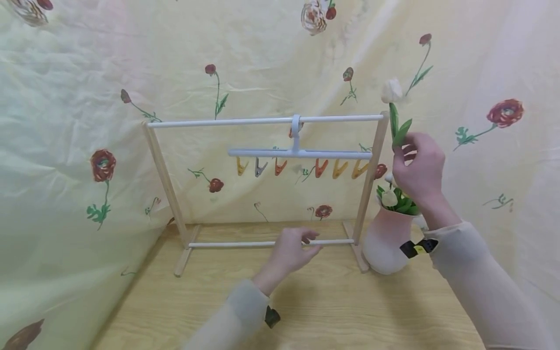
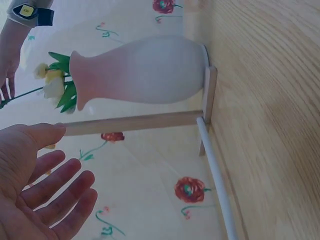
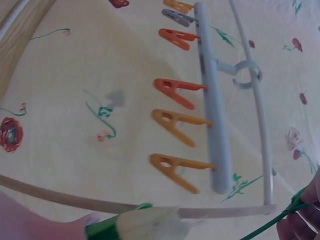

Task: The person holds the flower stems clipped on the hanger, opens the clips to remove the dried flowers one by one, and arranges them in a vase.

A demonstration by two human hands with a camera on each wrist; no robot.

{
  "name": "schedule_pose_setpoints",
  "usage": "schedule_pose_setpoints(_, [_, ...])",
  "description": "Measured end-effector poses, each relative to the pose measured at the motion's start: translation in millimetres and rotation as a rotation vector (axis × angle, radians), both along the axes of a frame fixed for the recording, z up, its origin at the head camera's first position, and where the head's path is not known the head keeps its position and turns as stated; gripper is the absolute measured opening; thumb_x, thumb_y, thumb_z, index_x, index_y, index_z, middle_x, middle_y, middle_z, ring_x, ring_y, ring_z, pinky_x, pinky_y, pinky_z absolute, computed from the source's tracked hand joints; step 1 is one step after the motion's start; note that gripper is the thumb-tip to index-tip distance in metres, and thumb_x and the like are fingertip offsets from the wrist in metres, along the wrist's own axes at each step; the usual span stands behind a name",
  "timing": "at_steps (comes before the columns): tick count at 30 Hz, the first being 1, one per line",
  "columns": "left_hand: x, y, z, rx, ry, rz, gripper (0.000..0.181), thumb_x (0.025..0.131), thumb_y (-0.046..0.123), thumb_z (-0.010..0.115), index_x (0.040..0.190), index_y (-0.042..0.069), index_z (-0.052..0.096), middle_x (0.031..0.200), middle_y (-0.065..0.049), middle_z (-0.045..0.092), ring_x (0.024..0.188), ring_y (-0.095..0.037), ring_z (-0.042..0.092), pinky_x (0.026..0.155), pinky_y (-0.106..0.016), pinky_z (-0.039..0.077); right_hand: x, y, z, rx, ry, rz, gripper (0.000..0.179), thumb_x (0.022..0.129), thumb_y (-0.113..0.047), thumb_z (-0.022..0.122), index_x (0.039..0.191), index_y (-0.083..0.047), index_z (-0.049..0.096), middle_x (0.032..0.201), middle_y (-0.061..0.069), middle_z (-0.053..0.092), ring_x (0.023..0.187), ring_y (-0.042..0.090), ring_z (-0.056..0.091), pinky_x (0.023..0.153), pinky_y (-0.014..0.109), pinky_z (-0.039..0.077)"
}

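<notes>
My right hand [image 1: 419,167] pinches a white artificial tulip [image 1: 392,91] low on its green leaves and stem, holding it upright above a vase [image 1: 389,240]. Pink at the neck and white below, the vase holds several more white and yellowish tulips [image 1: 389,198]. In the right wrist view, the green stem [image 3: 267,227] runs down from the fingertips. My left hand [image 1: 292,250] is relaxed and holds nothing; from the head it overlaps the lower bar [image 1: 232,244] of a small rack. Its fingers are loosely spread in the left wrist view.
The wooden rack has an upper white rail [image 1: 218,122] with a light blue hanger [image 1: 262,153] hooked on it. Several orange, yellow and grey clips [image 1: 321,168] hang from the hanger. The vase stands beside the right post [image 1: 371,187]. Flowered cloth surrounds the wooden tabletop [image 1: 175,311].
</notes>
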State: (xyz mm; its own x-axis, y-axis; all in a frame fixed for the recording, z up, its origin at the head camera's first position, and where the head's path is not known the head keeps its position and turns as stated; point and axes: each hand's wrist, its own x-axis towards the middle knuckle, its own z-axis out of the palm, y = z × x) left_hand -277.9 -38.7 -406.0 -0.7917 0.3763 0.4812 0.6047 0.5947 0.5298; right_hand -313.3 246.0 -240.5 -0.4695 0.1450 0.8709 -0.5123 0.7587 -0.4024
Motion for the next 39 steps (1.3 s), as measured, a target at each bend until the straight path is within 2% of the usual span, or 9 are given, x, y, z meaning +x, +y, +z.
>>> schedule_pose_setpoints(3, [1.6, 8.7, -2.6, 0.008, -0.011, -0.016, 0.026, 0.094, 0.025, 0.083, 0.116, 0.013, 0.079, 0.112, -0.003, 0.083, 0.094, -0.013, 0.077, 0.08, -0.016, 0.058, -2.0, 8, -9.4, 0.012, -0.041, -0.024, 0.02, 0.096, -0.002, 0.059, 0.11, 0.008, 0.07, 0.106, 0.024, 0.075, 0.081, -0.012, 0.055, 0.072, -0.004, 0.037])
schedule_pose_setpoints(8, [3.0, 21.3, -6.7, 0.014, -0.04, -0.024, 0.023, 0.094, 0.025, 0.083, 0.114, 0.014, 0.079, 0.11, -0.002, 0.083, 0.093, -0.011, 0.077, 0.08, -0.014, 0.056, -2.5, 20, -24.1, 0.043, -0.114, -0.039, 0.021, 0.095, -0.003, 0.058, 0.111, 0.009, 0.064, 0.104, 0.027, 0.072, 0.085, 0.037, 0.072, 0.069, -0.007, 0.032])
schedule_pose_setpoints(10, [2.9, 27.2, -7.1, 0.02, -0.054, -0.028, 0.023, 0.094, 0.024, 0.082, 0.114, 0.014, 0.079, 0.109, -0.002, 0.083, 0.093, -0.011, 0.077, 0.079, -0.013, 0.056, -1.9, 24, -28.3, 0.052, -0.136, -0.047, 0.021, 0.095, -0.003, 0.058, 0.111, 0.009, 0.062, 0.104, 0.028, 0.07, 0.088, 0.047, 0.072, 0.068, -0.007, 0.03])
schedule_pose_setpoints(17, [0.0, 55.6, -8.5, 0.08, -0.084, -0.082, 0.02, 0.094, 0.021, 0.083, 0.111, 0.011, 0.081, 0.105, -0.005, 0.083, 0.087, -0.014, 0.079, 0.072, -0.009, 0.053, 3.6, 35, -34.9, 0.079, -0.177, -0.107, 0.021, 0.092, -0.003, 0.06, 0.109, 0.008, 0.06, 0.1, 0.028, 0.068, 0.087, 0.048, 0.072, 0.066, -0.003, 0.027])
schedule_pose_setpoints(23, [-2.2, 78.7, -14.2, 0.105, -0.104, -0.122, 0.014, 0.096, 0.023, 0.078, 0.104, 0.012, 0.083, 0.1, -0.001, 0.084, 0.078, -0.003, 0.073, 0.07, -0.007, 0.051, 11.0, 40, -33.6, 0.107, -0.209, -0.146, 0.018, 0.092, -0.005, 0.061, 0.106, 0.008, 0.06, 0.098, 0.03, 0.069, 0.085, 0.047, 0.072, 0.062, -0.001, 0.028])
schedule_pose_setpoints(27, [-2.3, 86.9, -17.7, 0.065, -0.085, -0.115, 0.02, 0.098, 0.031, 0.077, 0.106, 0.013, 0.083, 0.1, 0.001, 0.084, 0.075, 0.002, 0.071, 0.07, -0.006, 0.049, 21.1, 36, -21.1, 0.061, -0.103, -0.146, 0.019, 0.093, -0.005, 0.058, 0.105, 0.01, 0.062, 0.098, 0.029, 0.068, 0.083, 0.043, 0.069, 0.066, -0.004, 0.028])
schedule_pose_setpoints(32, [-3.1, 88.8, -16.4, 0.04, -0.055, -0.107, 0.021, 0.1, 0.03, 0.075, 0.108, 0.013, 0.083, 0.101, -0.001, 0.084, 0.077, 0.0, 0.072, 0.069, -0.006, 0.049, 31.4, 27, -6.1, 0.086, 0.014, -0.124, 0.018, 0.091, -0.005, 0.055, 0.099, 0.009, 0.063, 0.092, 0.027, 0.065, 0.078, 0.034, 0.063, 0.071, 0.005, 0.033])
schedule_pose_setpoints(37, [-4.4, 91.6, -14.4, 0.034, -0.089, -0.099, 0.019, 0.1, 0.029, 0.074, 0.109, 0.014, 0.082, 0.103, -0.001, 0.084, 0.08, -0.002, 0.073, 0.07, -0.006, 0.049, 29.9, 26, -13.0, 0.125, -0.068, -0.109, 0.015, 0.089, -0.004, 0.057, 0.096, 0.008, 0.061, 0.092, 0.026, 0.064, 0.079, 0.042, 0.067, 0.067, 0.001, 0.031])
schedule_pose_setpoints(39, [-5.7, 92.2, -14.0, 0.035, -0.098, -0.092, 0.019, 0.1, 0.029, 0.074, 0.109, 0.014, 0.082, 0.103, 0.0, 0.084, 0.081, -0.002, 0.073, 0.07, -0.006, 0.049, 25.6, 27, -18.4, 0.141, -0.119, -0.121, 0.013, 0.089, -0.004, 0.059, 0.096, 0.007, 0.06, 0.092, 0.026, 0.065, 0.079, 0.044, 0.068, 0.065, 0.008, 0.035])
